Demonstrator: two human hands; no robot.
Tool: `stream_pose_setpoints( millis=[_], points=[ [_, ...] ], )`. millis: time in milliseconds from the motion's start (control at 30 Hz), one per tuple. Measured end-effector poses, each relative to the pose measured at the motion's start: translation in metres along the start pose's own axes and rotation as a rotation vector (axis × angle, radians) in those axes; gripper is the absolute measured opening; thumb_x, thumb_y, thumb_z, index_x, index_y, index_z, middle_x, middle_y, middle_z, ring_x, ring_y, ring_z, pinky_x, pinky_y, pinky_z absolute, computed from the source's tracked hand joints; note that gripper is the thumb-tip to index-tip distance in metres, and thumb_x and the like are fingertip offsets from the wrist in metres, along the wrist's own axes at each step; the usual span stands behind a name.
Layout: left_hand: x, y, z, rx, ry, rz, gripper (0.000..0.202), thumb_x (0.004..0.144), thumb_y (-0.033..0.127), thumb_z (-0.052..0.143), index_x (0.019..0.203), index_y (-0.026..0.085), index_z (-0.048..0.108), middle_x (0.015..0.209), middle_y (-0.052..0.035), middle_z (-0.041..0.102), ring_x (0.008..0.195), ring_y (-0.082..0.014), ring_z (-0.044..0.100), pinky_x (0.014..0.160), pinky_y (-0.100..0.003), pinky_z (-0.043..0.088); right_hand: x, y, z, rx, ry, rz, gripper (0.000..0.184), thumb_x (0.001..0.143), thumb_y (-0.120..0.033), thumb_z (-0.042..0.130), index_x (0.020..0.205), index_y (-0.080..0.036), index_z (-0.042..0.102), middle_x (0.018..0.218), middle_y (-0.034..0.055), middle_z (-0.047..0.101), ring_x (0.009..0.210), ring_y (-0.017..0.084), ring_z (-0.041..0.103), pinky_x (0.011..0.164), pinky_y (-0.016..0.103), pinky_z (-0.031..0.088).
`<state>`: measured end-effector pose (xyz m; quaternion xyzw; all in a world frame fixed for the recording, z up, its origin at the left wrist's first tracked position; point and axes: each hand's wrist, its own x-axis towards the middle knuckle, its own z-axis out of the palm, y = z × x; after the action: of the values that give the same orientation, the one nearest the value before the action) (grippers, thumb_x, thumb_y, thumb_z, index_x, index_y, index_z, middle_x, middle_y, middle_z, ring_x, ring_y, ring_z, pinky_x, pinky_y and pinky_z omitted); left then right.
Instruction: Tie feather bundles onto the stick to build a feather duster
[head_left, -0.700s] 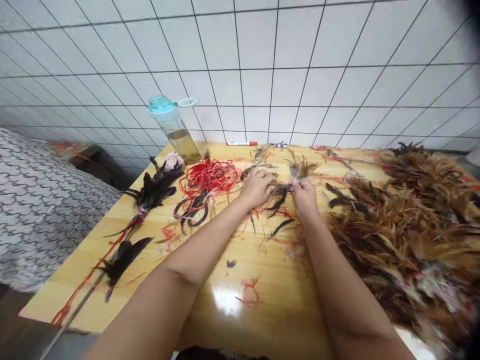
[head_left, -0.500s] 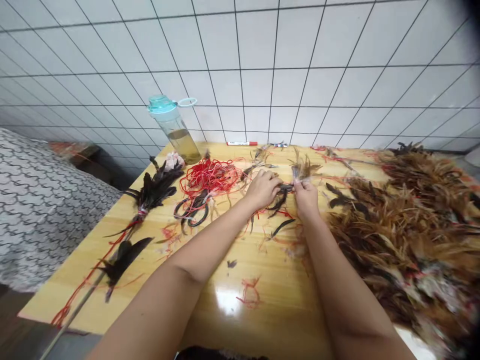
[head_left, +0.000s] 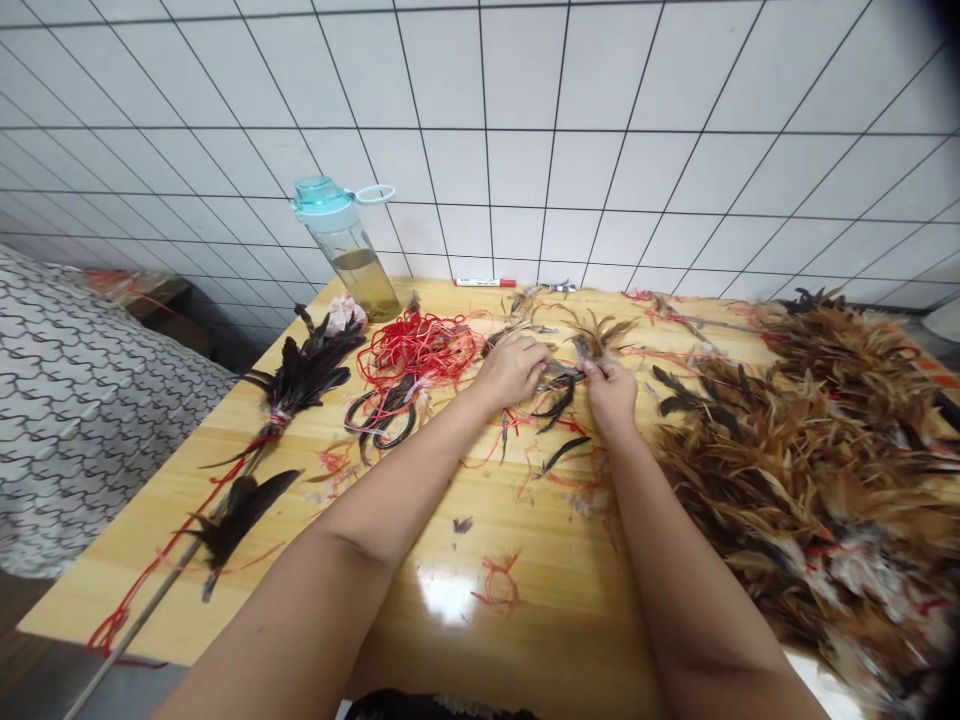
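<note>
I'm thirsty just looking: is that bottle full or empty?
Neither: the bottle is partly full. Yellowish liquid fills its lower part; the part above looks clear.

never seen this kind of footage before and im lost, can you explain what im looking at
There is no machine here, just a person's two bare hands, filmed by a camera worn on the head, looking forward and down. The right hand pinches a small bunch of brown feathers. The left hand is close beside it; its grip is hard to make out. On the wooden table lie tangled red string, dark feathers at the end of a stick, and a large feather pile on the right. A bottle stands near the tiled wall.
</note>
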<state>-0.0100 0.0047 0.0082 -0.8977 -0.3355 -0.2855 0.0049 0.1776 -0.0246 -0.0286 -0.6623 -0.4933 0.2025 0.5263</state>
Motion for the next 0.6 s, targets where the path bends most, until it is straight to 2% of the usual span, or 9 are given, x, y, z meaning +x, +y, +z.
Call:
stream_pose_setpoints(
  millis=[200, 400, 600],
  points=[
    [0.001, 0.005, -0.004, 0.071, 0.003, -0.020, 0.018, 0.089, 0.017, 0.048, 0.094, 0.016, 0.066, 0.089, -0.0084, 0.065, 0.090, -0.0231, 0.056, 0.085, -0.037, 0.042, -0.002, -0.007, -0.002, -0.235, -0.028, -0.051, 0.025, 0.078, -0.033, 0.054, 0.067, -0.017, 0.070, 0.071, 0.0085, 0.067, 0.070, 0.022, 0.056, 0.072, 0.035, 0.044],
    [0.001, 0.010, -0.010, 0.168, -0.001, -0.056, 0.019, 0.089, 0.018, 0.046, 0.094, 0.016, 0.065, 0.093, -0.0098, 0.064, 0.094, -0.0243, 0.054, 0.088, -0.038, 0.041, -0.005, -0.011, 0.000, -0.217, -0.090, -0.061, 0.025, 0.078, -0.033, 0.052, 0.073, -0.017, 0.071, 0.077, 0.0093, 0.069, 0.074, 0.023, 0.059, 0.073, 0.034, 0.044],
    [0.002, 0.014, -0.014, 0.265, 0.032, -0.055, 0.018, 0.089, 0.017, 0.047, 0.093, 0.015, 0.064, 0.094, -0.0109, 0.064, 0.095, -0.0264, 0.053, 0.085, -0.039, 0.041, -0.005, -0.009, 0.004, -0.180, -0.140, -0.055, 0.025, 0.076, -0.036, 0.054, 0.072, -0.017, 0.071, 0.077, 0.0085, 0.069, 0.074, 0.024, 0.059, 0.074, 0.036, 0.044]
  ],
)
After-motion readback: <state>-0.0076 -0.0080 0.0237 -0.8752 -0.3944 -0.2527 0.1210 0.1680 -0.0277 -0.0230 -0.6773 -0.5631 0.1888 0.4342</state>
